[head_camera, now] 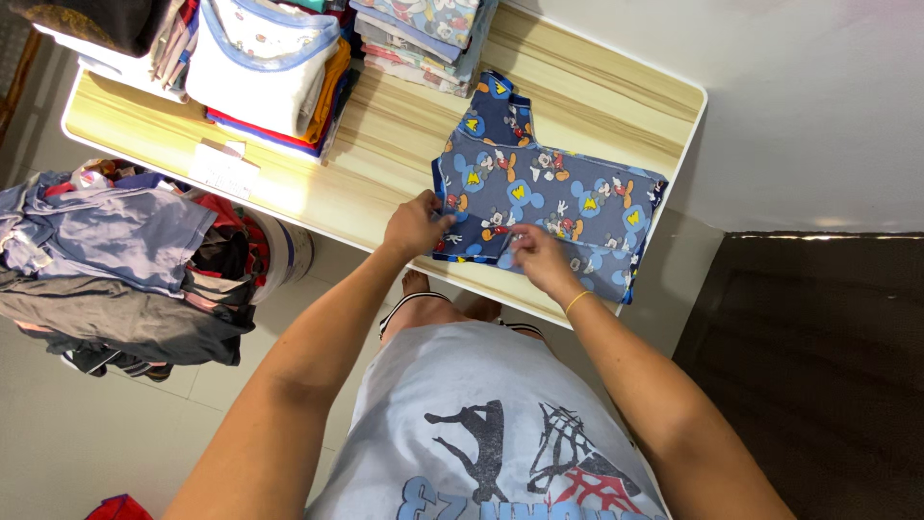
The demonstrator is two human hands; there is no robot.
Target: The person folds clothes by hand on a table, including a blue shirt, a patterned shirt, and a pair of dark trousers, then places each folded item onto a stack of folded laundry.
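A small blue garment (pixel 549 183) printed with cartoon mice lies partly folded on the right end of a light wooden table (pixel 385 144). My left hand (pixel 416 223) pinches the garment's near left corner at the table's front edge. My right hand (pixel 541 258), with a yellow band on its wrist, grips the near hem a little to the right. Both hands rest on the cloth, close together.
Stacks of folded clothes (pixel 265 67) fill the table's far left, with another folded stack (pixel 423 39) behind the garment. A heap of unfolded clothes (pixel 125 260) over a basket stands on the floor at the left. A dark mat (pixel 818 366) lies at the right.
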